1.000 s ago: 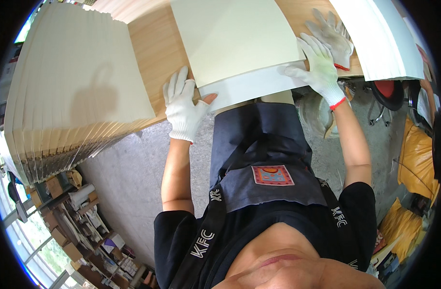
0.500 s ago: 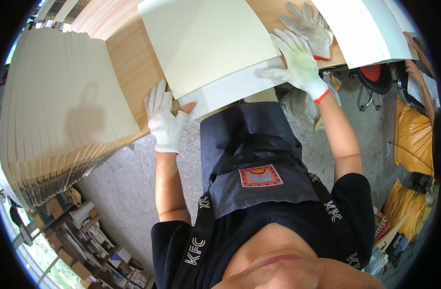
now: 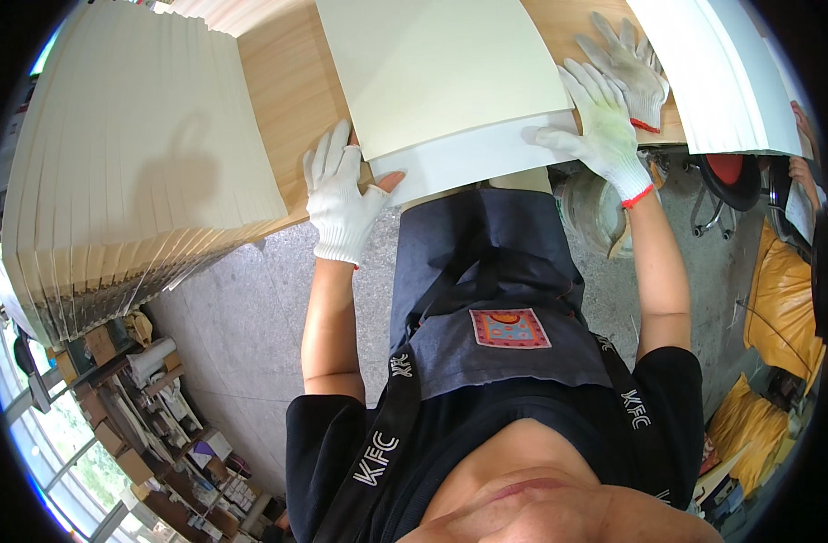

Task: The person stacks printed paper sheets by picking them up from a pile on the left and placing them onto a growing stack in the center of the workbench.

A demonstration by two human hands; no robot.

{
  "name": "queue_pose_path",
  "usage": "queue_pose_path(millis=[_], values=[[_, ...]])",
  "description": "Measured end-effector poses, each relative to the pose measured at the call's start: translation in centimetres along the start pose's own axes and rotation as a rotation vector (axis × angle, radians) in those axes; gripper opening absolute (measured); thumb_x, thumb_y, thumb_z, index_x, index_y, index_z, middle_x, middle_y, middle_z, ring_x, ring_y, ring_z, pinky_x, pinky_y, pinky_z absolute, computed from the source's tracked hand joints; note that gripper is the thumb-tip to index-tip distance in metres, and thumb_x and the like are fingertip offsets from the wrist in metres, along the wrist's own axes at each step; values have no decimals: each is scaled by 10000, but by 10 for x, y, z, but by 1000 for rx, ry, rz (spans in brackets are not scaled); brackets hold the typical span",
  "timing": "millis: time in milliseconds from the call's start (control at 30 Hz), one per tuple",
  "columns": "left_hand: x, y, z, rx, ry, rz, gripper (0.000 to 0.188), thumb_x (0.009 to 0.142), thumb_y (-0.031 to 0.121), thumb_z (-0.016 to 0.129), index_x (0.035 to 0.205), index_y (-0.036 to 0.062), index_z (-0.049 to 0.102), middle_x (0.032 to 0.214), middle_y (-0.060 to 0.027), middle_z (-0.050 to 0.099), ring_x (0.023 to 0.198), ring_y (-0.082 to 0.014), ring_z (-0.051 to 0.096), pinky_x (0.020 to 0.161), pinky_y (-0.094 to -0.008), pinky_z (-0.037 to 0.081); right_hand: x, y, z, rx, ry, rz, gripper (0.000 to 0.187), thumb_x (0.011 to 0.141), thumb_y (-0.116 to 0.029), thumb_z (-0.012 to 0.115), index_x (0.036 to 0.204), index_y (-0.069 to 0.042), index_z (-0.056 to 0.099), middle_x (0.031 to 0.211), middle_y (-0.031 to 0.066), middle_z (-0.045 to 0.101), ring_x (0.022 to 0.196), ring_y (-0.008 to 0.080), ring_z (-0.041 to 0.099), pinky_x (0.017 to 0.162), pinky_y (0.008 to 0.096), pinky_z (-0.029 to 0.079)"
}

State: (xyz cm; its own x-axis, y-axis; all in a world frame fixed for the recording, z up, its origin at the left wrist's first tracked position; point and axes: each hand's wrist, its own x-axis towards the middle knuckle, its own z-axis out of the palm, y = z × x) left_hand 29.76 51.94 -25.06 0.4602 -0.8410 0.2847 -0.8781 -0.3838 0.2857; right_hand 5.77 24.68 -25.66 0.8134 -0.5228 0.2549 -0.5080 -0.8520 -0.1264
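Observation:
A cream sheet of paper or board lies on the wooden tabletop, over a white sheet whose near strip shows along the table's front edge. My left hand, in a white knitted glove with a bare thumb tip, rests at the near left corner of these sheets. Its fingers are stretched out, the thumb reaching over the white strip. At the near right corner my right hand, in a white glove with a red cuff, lies flat with fingers spread and thumb on the white sheet.
A loose white glove lies just beyond my right hand. Tall stacks of cream sheets and white sheets flank the work. A black and red stool, yellow sacks and another person's hand are at right.
The whole view has shifted, so the table and sheets appear farther right. Both hands keep their places at the sheets' near corners.

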Motion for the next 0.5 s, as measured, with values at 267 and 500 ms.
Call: queue_pose_path(millis=[267,500], values=[[0,0,0,-14,-18,-9,724,742,429,792,1260,-34,584,1408,-211,513,1336,-361,435,1144,-484,280,0,2,1,20,17,-6,1009,733,-757,642,1423,-39,481,1481,156,458,1411,321,367,1174,447,223],[-1,-1,1,15,-27,11,713,756,426,788,1257,-35,577,1437,-200,489,1344,-360,423,1148,-481,280,-3,1,2,7,44,-7,1023,731,-767,635,1416,-22,487,1477,145,465,1412,305,364,1175,449,211]])
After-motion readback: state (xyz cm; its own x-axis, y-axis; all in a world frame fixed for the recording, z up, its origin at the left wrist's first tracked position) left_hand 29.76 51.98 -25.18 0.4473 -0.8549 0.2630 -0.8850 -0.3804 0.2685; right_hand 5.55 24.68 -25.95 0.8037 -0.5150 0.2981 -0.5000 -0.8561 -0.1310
